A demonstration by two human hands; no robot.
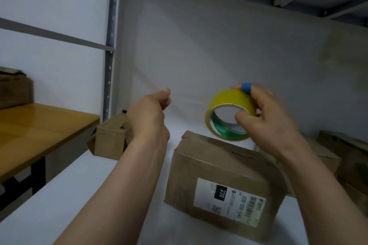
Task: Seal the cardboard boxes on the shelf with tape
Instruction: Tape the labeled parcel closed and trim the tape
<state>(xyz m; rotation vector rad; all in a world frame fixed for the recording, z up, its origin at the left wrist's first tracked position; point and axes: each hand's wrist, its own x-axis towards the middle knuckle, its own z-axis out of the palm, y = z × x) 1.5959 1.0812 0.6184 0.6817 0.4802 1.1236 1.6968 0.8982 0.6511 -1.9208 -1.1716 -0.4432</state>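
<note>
Right hand (266,123): centre right of frame; fingers grip the yellow tape roll (229,99), held above the labelled box.
Left hand (147,119): centre; fingers curled, thumb against forefinger; whether they pinch anything cannot be told.
Labelled cardboard box (217,171): lower centre, on the white shelf (95,195).
Small cardboard box (111,139): centre left, at the shelf rear.

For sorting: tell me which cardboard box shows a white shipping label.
The middle box, under the tape roll; its label reads 220. The others show none.
</note>
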